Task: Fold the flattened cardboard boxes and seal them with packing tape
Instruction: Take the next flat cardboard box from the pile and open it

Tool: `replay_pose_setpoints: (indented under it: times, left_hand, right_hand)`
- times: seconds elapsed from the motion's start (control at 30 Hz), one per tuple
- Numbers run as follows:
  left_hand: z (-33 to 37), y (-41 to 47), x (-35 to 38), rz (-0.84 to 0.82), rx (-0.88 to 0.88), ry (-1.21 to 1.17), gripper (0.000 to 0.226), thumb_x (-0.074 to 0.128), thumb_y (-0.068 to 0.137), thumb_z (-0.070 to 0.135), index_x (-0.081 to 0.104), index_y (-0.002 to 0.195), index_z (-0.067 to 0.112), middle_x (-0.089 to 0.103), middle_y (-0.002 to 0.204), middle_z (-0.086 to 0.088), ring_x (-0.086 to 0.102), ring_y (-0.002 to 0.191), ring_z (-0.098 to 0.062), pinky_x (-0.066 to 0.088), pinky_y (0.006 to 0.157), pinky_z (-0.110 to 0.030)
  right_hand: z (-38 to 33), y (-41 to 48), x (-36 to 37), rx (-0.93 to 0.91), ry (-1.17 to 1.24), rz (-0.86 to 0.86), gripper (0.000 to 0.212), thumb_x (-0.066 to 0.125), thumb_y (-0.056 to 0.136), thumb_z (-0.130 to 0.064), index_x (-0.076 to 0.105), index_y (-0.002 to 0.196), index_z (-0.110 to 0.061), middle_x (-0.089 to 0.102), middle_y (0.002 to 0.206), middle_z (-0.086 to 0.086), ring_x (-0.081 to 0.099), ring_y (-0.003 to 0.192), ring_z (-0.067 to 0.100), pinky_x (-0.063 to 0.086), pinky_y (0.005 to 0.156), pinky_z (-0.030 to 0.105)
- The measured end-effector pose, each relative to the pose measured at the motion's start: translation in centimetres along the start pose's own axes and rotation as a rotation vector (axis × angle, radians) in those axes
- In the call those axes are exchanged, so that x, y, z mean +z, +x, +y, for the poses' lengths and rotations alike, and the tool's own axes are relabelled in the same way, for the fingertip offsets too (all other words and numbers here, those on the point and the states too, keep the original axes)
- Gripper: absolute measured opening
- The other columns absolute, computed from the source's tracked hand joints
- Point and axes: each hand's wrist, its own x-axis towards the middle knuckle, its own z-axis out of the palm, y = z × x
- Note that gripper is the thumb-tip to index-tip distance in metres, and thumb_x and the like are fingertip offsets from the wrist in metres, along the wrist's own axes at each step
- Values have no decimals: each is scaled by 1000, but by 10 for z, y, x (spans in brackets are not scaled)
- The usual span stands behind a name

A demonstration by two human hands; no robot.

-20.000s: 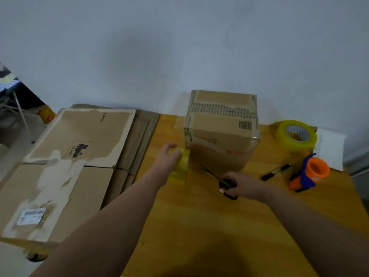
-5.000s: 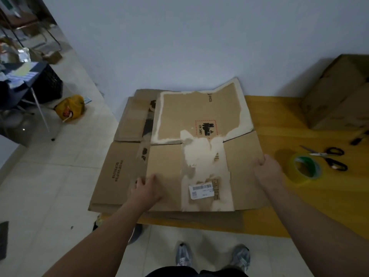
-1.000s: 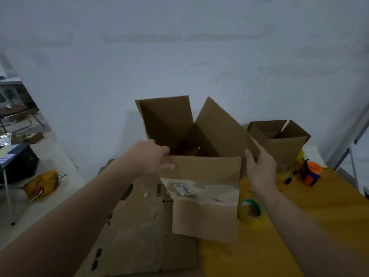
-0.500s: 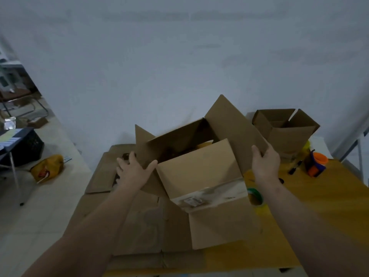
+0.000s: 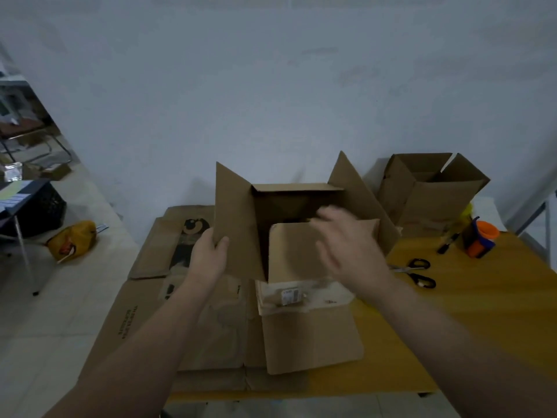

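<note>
A brown cardboard box (image 5: 310,333) stands opened up on the wooden table (image 5: 470,321), its flaps loose at the top. My left hand (image 5: 209,257) grips the lower edge of the raised left flap (image 5: 232,224). My right hand (image 5: 343,242), blurred, lies with spread fingers on the near flap (image 5: 292,254), which is folded inward over the opening. The far flap and the right flap (image 5: 358,194) stand up. Under the box lies a stack of flattened cardboard boxes (image 5: 156,300) on the table's left end. No tape roll shows.
Another folded box (image 5: 428,194) with open top flaps stands at the back right. Black-handled scissors (image 5: 417,271), a black pen (image 5: 449,242) and an orange and blue tape dispenser (image 5: 480,239) lie right of the box. A yellow bag (image 5: 72,241) sits on the tiled floor at left.
The box has settled upright on the table. My right hand left the right flap and came onto the near flap, folding it inward. My left hand took hold of the left flap.
</note>
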Motion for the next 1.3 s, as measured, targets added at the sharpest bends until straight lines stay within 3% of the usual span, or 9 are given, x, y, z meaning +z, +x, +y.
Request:
replay_pose_setpoints:
  times: [0.13, 0.23, 0.6, 0.77, 0.87, 0.97, 1.07, 1.17, 1.3]
  left_hand:
    - [0, -5, 6, -33, 12, -26, 25, 44, 101, 19, 53, 125, 16, 61, 115, -2, 58, 106, -19, 50, 94, -41]
    - [0, -8, 6, -69, 35, 45, 25, 43, 102, 20, 51, 125, 21, 58, 111, 4, 56, 101, -13, 48, 85, -30]
    - [18, 6, 0, -465, -1, -114, 56, 44, 100, 19, 26, 148, 39, 42, 142, 16, 39, 132, -15, 33, 111, -44]
    - [-10, 6, 42, -639, 285, 194, 44, 39, 94, 59, 47, 132, 37, 38, 140, 20, 43, 111, 14, 27, 113, -33]
    - [-34, 13, 81, -634, 180, 599, 51, 29, 100, 54, 22, 148, 40, -3, 153, 17, 1, 143, -4, 3, 118, -45]
    - [-47, -1, 90, -465, 341, 899, 53, 24, 100, 52, 11, 151, 41, -11, 160, 5, -15, 147, -20, 3, 119, -47]
    - [-56, 11, 99, -462, 352, 930, 57, 13, 98, 58, 12, 151, 38, -9, 161, 1, -15, 146, -26, 3, 120, -46]
    - [-64, 15, 104, -465, 343, 1027, 77, -14, 86, 69, 15, 150, 38, -5, 161, -7, -19, 143, -41, -4, 117, -55]
    - [-58, 6, 102, -487, 238, 990, 67, 2, 89, 62, 11, 151, 39, -16, 158, -16, -16, 141, -48, 7, 117, -58]
  right_hand:
    - [-9, -30, 47, 214, -34, -793, 84, 6, 86, -70, 3, 155, -22, -8, 161, -1, -9, 148, 19, -10, 119, 40]
    - [-7, -46, 70, 321, 38, -980, 60, 17, 101, -54, 16, 154, -28, 19, 160, 2, 13, 147, 23, -4, 118, 46]
    - [8, -13, 82, 123, -77, -765, 90, 55, 85, -62, 8, 155, -29, -2, 162, 9, -7, 149, 28, -17, 115, 45]
    - [10, -9, 62, 43, -85, -320, 44, 40, 92, -39, 62, 122, -14, 54, 139, 11, 45, 134, 28, 7, 118, 46]
    - [19, 1, 47, 144, -197, -70, 37, 43, 88, -20, 65, 115, -9, 57, 134, 17, 49, 130, 34, 13, 115, 54]
    - [35, 4, 32, 460, -364, -218, 63, 54, 86, -15, 36, 146, -10, 22, 154, 29, 23, 142, 45, -1, 115, 55]
    - [39, 0, 24, 706, -204, -449, 87, 49, 94, -8, -14, 153, -20, -5, 160, 21, 13, 145, 38, 25, 115, 47]
    - [28, -2, 35, 662, 56, -356, 86, 46, 95, 1, -11, 153, -26, 25, 155, 14, 41, 131, 28, 47, 95, 36]
    - [2, -31, 64, 547, 244, -673, 69, 46, 100, -36, 7, 155, -22, 59, 118, 9, 57, 99, 23, 45, 75, 33]
